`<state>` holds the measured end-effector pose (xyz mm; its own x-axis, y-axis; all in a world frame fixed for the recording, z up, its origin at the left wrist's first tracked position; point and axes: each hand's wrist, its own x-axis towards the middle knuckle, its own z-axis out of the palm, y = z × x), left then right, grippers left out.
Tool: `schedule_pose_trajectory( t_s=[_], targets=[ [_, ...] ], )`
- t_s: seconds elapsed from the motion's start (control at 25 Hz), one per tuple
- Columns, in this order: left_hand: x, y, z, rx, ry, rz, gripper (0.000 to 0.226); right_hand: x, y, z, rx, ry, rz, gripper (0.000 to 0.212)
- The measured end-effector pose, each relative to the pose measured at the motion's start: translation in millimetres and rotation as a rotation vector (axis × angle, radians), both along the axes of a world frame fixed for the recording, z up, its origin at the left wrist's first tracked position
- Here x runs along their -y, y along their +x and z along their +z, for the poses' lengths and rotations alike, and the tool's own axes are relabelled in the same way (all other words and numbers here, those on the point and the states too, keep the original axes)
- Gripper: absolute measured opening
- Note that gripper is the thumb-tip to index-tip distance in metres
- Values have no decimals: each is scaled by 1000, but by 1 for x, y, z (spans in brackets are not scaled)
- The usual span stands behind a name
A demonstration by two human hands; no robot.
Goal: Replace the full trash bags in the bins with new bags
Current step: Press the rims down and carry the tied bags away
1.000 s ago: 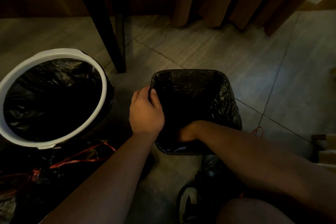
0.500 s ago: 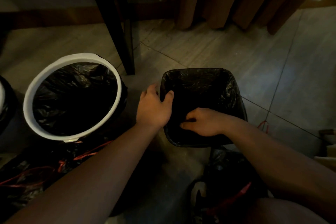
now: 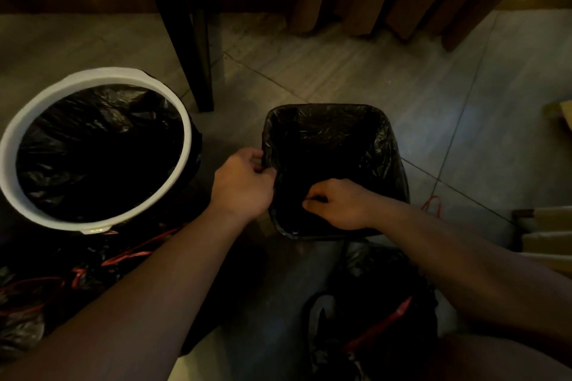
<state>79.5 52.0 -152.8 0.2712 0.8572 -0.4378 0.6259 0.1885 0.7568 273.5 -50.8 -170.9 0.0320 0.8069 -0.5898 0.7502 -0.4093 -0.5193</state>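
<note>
My left hand pinches the new liner's hem at the left rim of the square bin. My right hand, fingers curled, gathers film just inside the near rim. Far left, the white-rimmed round bin is already lined. The square one stands on the floor between my arms. Its black liner looks thin, soft, slick and nearly weightless. I judge it best held at the hem and folded over the rim, not by the loose middle, where it could stretch or tear.
</note>
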Motion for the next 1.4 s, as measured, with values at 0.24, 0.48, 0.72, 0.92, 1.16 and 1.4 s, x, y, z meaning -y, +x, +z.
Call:
schedule_pose_trajectory(
  t_s=[0.24, 0.48, 0.72, 0.92, 1.16, 1.4],
  targets=[
    [45, 5, 42, -101, 21, -48, 59, 12, 9, 39, 9, 171, -245, 26],
    [136, -4, 100, 14, -96, -150, 26, 58, 35, 108, 20, 396, -771, 16],
    [198, -8, 110, -210, -486, -417, 58, 131, 92, 110, 160, 90, -1345, 11],
    [204, -13, 106, -343, -390, -374, 36, 126, 83, 68, 90, -227, -1213, 38],
    [212, -6, 109, -350, -368, -339, 12, 115, 71, 53, -53, -185, -1408, 17],
    [217, 11, 136, -274, -305, -378, 10, 152, 60, 111, -253, -81, -1553, 27]
  ],
)
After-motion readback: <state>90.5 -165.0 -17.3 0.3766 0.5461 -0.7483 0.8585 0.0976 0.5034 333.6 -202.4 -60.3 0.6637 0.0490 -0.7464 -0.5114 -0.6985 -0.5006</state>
